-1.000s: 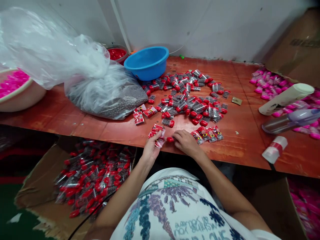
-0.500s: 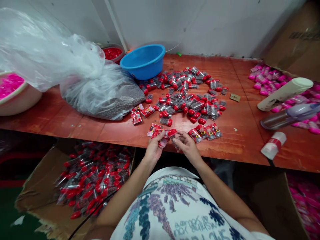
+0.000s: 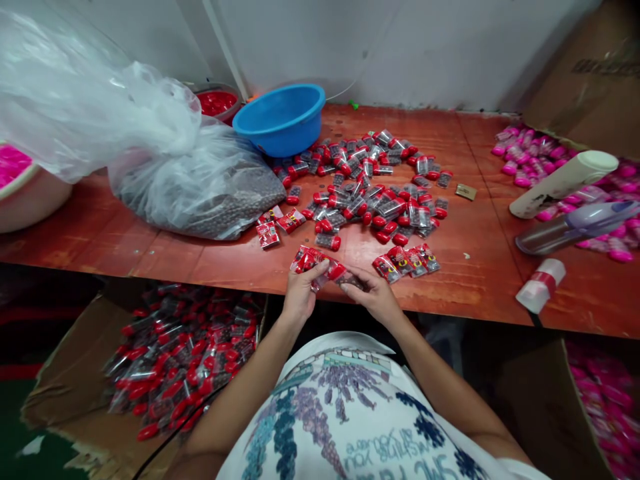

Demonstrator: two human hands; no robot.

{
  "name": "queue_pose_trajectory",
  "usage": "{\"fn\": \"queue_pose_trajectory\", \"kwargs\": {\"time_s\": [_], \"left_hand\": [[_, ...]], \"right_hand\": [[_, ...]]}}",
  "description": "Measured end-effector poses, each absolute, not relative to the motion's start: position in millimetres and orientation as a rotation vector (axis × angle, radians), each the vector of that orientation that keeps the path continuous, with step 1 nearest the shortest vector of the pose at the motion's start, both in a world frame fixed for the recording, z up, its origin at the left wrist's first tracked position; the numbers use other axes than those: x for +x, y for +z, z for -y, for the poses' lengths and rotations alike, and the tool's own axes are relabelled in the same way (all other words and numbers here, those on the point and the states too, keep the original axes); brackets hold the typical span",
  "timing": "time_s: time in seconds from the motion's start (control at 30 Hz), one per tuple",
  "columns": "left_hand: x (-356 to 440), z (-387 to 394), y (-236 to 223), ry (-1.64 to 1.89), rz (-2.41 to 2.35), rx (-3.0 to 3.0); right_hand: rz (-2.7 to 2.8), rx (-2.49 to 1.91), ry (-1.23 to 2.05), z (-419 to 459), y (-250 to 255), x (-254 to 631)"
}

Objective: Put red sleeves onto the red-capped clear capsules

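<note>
At the table's near edge my left hand (image 3: 300, 291) pinches a small red printed sleeve (image 3: 306, 259). My right hand (image 3: 374, 295) grips a clear red-capped tube (image 3: 339, 273) whose cap end meets that sleeve. Just right of my hands lies a short row of wrapped tubes (image 3: 407, 260). Beyond them a heap of red-capped tubes (image 3: 367, 190) is spread over the red-brown table (image 3: 150, 250). A few loose red sleeves (image 3: 275, 225) lie left of the heap.
A blue basin (image 3: 280, 119), a red-filled bowl (image 3: 216, 102) and a big clear bag of dark pellets (image 3: 200, 187) sit at the back left. Pink tubes (image 3: 530, 157) and bottles (image 3: 563, 183) lie right. A cardboard box of finished tubes (image 3: 180, 353) stands below left.
My right hand picked a red-capped tube off the table and brought it to the sleeve in my left hand; both hands now meet at the table edge. The view shifted slightly.
</note>
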State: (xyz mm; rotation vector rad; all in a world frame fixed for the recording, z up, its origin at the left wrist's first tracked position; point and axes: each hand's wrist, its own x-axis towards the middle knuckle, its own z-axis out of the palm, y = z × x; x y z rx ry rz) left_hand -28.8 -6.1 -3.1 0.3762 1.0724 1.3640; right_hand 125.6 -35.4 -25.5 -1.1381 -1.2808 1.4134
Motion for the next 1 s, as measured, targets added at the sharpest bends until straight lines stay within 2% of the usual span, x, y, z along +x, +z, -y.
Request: {"fn": "queue_pose_trajectory", "kwargs": {"time_s": [0.4, 0.63, 1.0], "left_hand": [[-28.6, 13.4, 4.5, 1.246, -1.063, 0.668], [-34.8, 11.3, 5.8, 1.146, -1.069, 0.675], [-24.6, 15.1, 8.1, 1.225, -1.113, 0.778]], "right_hand": [[1.590, -1.176, 1.189, 34.9, -14.7, 138.1], [1.191, -1.185, 1.467, 40.8, -20.5, 128.9], [1.405, -1.253, 1.071, 45.3, -18.9, 126.7]]}}
